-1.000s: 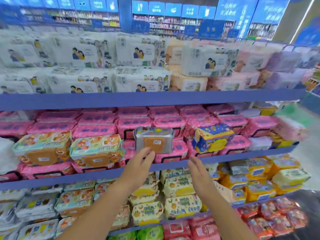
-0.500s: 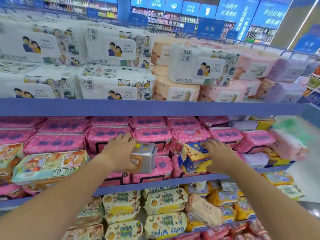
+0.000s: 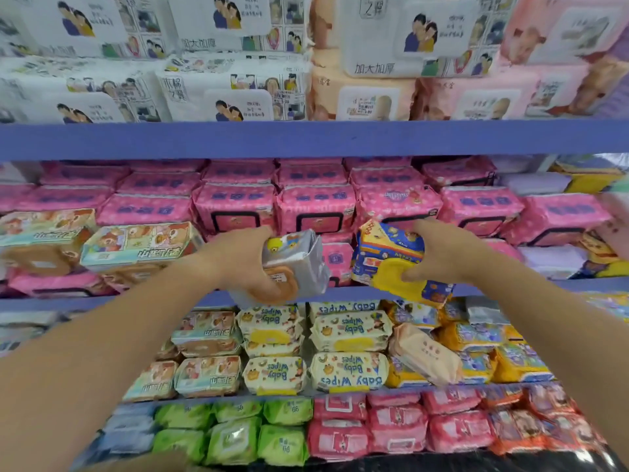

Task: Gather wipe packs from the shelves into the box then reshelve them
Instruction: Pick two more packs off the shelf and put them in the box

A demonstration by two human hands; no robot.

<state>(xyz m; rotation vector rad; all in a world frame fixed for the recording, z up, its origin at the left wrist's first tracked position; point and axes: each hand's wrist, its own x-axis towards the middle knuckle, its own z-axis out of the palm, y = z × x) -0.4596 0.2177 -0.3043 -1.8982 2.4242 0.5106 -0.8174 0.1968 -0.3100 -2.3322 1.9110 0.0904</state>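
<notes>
As left hand (image 3: 243, 264) grips silver pack (image 3: 306, 264), pink packs (image 3: 235, 206) seemingly adjoin.

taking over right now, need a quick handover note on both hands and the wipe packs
Left hand: grips a silver wipe pack at the front edge of the middle shelf.
Right hand: grips a tilted blue and yellow wipe pack just beside it.
Box: not in view, so what is already gathered cannot be told.
Left to do: likely drop both packs into the box, gather more, then reshelve.
</notes>
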